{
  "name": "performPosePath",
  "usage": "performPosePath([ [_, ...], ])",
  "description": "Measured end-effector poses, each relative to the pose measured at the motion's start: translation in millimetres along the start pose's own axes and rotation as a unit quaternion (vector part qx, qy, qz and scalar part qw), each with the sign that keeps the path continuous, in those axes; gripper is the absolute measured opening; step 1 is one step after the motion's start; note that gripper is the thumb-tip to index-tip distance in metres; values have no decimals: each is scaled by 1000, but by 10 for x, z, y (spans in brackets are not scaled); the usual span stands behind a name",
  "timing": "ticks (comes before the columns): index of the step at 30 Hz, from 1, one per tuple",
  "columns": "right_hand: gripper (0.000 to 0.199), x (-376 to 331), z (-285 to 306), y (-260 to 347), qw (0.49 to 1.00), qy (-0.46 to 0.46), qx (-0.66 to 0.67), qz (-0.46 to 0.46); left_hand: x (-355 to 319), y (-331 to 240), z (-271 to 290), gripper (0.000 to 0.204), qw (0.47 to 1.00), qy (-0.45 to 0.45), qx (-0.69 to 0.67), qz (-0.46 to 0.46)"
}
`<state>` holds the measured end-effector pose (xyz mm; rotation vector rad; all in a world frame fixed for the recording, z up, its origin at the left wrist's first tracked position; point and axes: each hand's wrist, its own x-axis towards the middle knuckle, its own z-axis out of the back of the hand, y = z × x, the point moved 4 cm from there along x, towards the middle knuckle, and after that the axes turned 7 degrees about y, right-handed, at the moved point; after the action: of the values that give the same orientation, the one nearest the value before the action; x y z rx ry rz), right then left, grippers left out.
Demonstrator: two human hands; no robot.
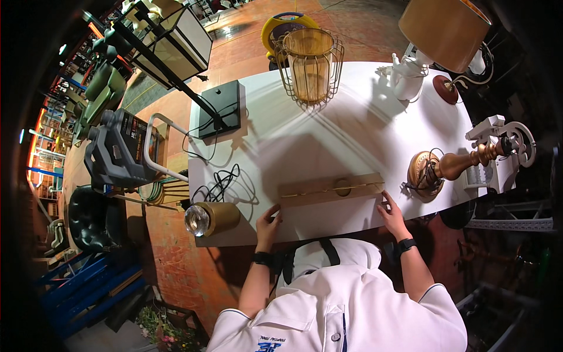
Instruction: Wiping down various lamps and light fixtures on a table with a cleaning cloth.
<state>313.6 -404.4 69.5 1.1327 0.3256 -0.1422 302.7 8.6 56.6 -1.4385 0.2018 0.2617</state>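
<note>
A long, narrow tan piece (358,186) lies on the white table (346,129) in front of me. A thin gold line runs along its length, and a round brownish disc (342,188) sits on it right of the middle. My left hand (269,226) is at the table's near edge, close to the piece's left end, its fingers bent and apart. Beside the right end is my right hand (392,213), thumb and fingers spread with nothing between them. Whether either hand's fingertips touch the piece is hard to see.
A gold cylinder with a glass end (214,219) and black cord lie at left. Behind stand a black-based lamp (220,108), a wire-caged amber lamp (309,67) and a tan-shaded lamp (444,32). A turned lamp base (427,176) is at right, a grey jug (120,149) left.
</note>
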Motion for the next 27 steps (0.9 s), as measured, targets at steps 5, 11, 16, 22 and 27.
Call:
performPosePath([
  [5,56,-17,10,67,999,12,6,-31,-3,4,7,33,1000,-3,-7,8],
  [11,57,-31,15,126,1000,-3,-19,-12,-8,-30,-7,33,1000,-7,1,10],
  [16,59,-37,12,190,999,0,-1,-50,-17,-47,-8,34,1000,-10,1,11],
  [22,60,-1,15,151,999,-19,-38,1,-12,-21,-3,35,1000,-8,-8,10],
  [27,57,-13,13,150,998,-17,-60,-2,-8,-21,-5,35,1000,-6,-13,11],
])
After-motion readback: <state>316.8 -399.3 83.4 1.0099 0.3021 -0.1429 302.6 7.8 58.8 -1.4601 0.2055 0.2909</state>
